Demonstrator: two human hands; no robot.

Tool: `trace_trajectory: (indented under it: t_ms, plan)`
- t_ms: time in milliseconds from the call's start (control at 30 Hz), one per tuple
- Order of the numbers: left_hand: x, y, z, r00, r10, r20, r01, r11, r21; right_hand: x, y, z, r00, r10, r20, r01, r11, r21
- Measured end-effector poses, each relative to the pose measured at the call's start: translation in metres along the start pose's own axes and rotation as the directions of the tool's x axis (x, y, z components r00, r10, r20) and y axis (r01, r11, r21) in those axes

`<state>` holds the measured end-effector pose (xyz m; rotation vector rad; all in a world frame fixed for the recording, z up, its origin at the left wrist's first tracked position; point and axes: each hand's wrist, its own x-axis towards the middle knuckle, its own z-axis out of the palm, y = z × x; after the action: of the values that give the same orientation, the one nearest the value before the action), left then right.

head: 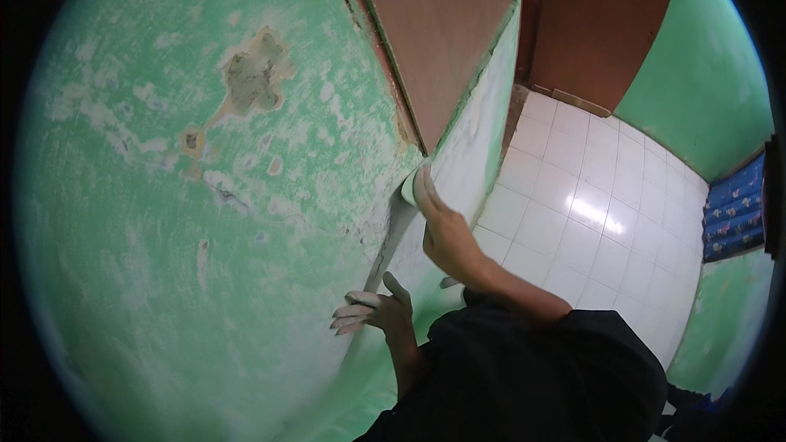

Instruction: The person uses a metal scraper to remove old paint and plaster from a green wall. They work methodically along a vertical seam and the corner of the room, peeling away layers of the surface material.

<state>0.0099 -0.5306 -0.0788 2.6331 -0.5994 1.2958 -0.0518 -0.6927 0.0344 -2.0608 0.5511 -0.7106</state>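
My right hand (448, 227) presses a small pale pad (408, 188), perhaps folded sandpaper, to the wall just under the lower corner of a brown panel (448, 43). The fingers lie flat along it and hide part of it. Lower down, my left hand (376, 310) has its fingers apart, with nothing in it, beside the edge where two wall faces meet. Whitish dust coats its fingers. The green wall (153, 270) is scuffed with pale patches. A bare grey patch (255, 77) shows where paint and plaster are gone, and cracks run below it.
White floor tiles (546, 196) lie to the right, under glare. Beyond them stand a brown door (595, 24) and another green wall (706, 61). A blue patterned curtain (734, 209) hangs at the far right. The panel's frame edge (384, 43) is chipped.
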Motion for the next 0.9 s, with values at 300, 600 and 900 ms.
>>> trace_trajectory:
  t_ms: [300,600,900]
  plan:
    - [-0.009,-0.021,-0.022,0.999,-0.005,-0.049,-0.016,0.907,-0.42,-0.031,0.02,0.044,0.998,-0.06,-0.025,0.061,0.996,0.067]
    - [-0.043,-0.135,-0.107,0.937,-0.162,-0.31,0.041,0.931,-0.363,-0.028,0.021,0.048,0.977,-0.137,-0.163,0.139,0.99,0.001]
    - [0.059,-0.188,-0.109,0.612,-0.215,-0.761,-0.103,0.933,-0.346,-0.06,-0.017,0.088,0.967,0.003,-0.255,0.051,0.977,0.205]
